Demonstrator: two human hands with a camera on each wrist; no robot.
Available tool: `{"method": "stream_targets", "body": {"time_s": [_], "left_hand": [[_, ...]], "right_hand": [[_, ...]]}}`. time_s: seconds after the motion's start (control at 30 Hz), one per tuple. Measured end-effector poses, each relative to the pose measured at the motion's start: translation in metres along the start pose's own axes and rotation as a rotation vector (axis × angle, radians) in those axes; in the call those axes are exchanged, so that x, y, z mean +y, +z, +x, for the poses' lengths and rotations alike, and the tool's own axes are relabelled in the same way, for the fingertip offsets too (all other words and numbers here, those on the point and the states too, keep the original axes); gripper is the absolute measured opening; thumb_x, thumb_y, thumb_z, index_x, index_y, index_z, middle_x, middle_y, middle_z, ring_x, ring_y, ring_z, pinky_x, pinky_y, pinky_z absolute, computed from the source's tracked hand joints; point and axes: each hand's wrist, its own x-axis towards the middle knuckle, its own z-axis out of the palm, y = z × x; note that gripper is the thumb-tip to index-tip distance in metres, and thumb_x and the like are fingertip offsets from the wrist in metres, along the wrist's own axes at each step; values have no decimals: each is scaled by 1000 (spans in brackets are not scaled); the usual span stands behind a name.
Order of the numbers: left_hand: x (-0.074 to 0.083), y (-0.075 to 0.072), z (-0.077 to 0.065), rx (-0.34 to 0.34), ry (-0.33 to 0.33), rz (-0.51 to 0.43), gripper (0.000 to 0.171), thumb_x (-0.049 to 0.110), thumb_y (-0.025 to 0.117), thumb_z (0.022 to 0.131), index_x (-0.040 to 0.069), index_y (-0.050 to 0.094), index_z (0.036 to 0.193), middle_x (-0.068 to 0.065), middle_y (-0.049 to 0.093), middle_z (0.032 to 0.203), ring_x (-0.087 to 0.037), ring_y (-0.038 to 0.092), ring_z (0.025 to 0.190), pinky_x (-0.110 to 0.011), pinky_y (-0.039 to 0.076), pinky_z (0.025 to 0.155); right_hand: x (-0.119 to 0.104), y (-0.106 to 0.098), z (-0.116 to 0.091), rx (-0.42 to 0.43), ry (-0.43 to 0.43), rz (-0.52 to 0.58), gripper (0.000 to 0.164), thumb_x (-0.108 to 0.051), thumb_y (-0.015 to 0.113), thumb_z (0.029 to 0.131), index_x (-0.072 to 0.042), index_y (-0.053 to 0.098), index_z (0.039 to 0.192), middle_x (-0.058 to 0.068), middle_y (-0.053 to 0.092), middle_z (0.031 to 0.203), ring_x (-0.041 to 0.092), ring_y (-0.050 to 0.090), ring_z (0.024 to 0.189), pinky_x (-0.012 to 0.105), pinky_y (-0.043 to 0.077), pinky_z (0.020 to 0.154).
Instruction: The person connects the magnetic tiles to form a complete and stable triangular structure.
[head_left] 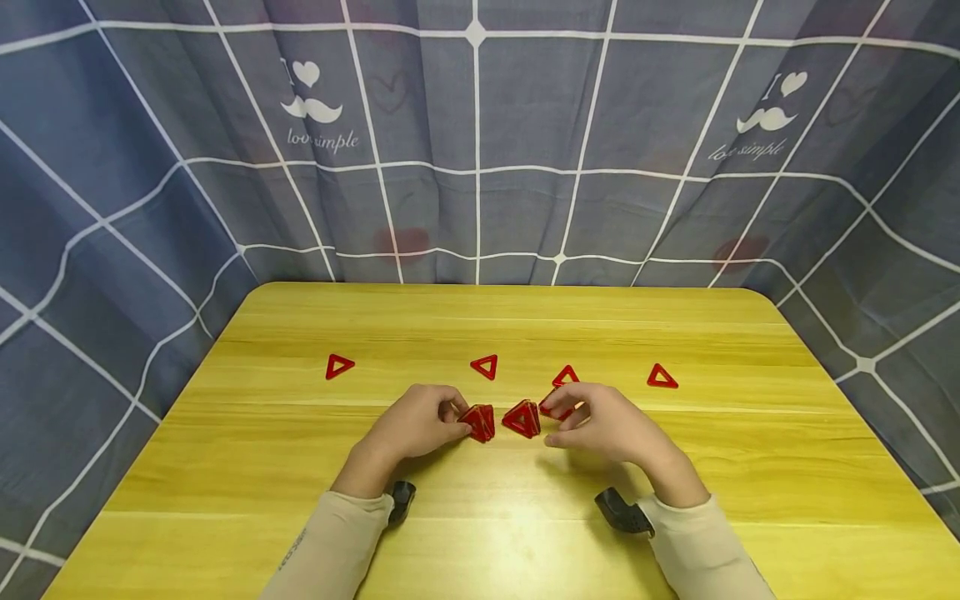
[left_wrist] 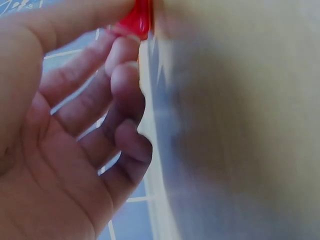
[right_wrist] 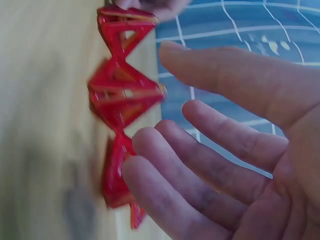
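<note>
Red triangular frame pieces, joined into small pyramid shapes, stand in a row between the hands. My left hand (head_left: pixel 416 423) pinches the left pyramid (head_left: pixel 483 422) between thumb and fingers; in the left wrist view only a red corner (left_wrist: pixel 136 24) of it shows. The middle pyramid (right_wrist: pixel 125 95) stands beside it, corner close to corner. My right hand (head_left: pixel 611 421) is at the right-hand red piece (right_wrist: pixel 117 175), partly hidden behind its fingers. Those fingers are spread and loosely bent, the thumb apart from them. Whether a fingertip touches the piece, I cannot tell.
Loose flat red triangles lie farther back on the wooden table (head_left: pixel 480 508): one at left (head_left: pixel 339 367), one near the middle (head_left: pixel 485 367), one behind the right hand (head_left: pixel 566 377), one at right (head_left: pixel 662 377). A grey checked curtain (head_left: pixel 480 142) surrounds the table's back and sides.
</note>
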Motion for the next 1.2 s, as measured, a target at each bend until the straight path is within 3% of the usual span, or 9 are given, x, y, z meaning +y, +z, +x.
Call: {"method": "stream_targets", "body": {"time_s": [0.17,0.37,0.5,0.63,0.9,1.07,1.2], "left_hand": [[-1,-3,0,38,-79,-24,23,16,81,85,10,71,105,5,59,75,-12,53,64,-31,46,64],[-5,-17,-4,41,-153,-130,33,13,82,84,8,69,114,1,60,84,-16,56,68,-33,48,61],[-14,-27,-6,72,-169,-164,35,15,82,86,9,69,117,-4,61,95,-19,57,75,-33,49,62],[-25,-38,-10,129,-183,-161,39,18,80,87,10,68,123,-10,62,112,-24,56,87,-35,49,67],[-56,-73,-12,210,-290,-172,51,24,76,91,12,60,138,-17,51,137,-33,50,107,-41,47,77],[-82,-98,-14,211,-340,-151,55,21,76,92,10,55,142,-22,45,141,-39,49,114,-44,47,83],[-100,-108,-16,199,-365,-124,59,18,79,89,7,55,142,-25,46,138,-41,49,117,-47,46,87]], "right_hand": [[5,-14,-4,76,48,-10,36,-14,85,82,-1,69,111,11,67,103,19,66,83,36,54,71],[14,-16,0,172,69,-33,37,-13,82,85,-2,68,117,4,65,93,19,66,81,35,53,68],[21,-10,7,167,72,-65,41,-13,80,87,-4,67,125,3,64,89,17,66,79,33,53,70],[25,-4,11,159,64,-126,35,-13,77,89,-8,70,123,-1,64,85,15,63,76,35,52,73],[27,0,10,174,74,-170,30,-12,75,91,-13,72,121,-4,64,83,14,61,74,35,49,71],[27,-1,8,170,88,-174,31,-12,75,91,-13,71,122,-3,65,84,15,62,76,36,50,71],[26,-2,7,160,96,-166,34,-11,75,91,-12,70,124,-2,64,86,16,61,77,35,50,71]]}}
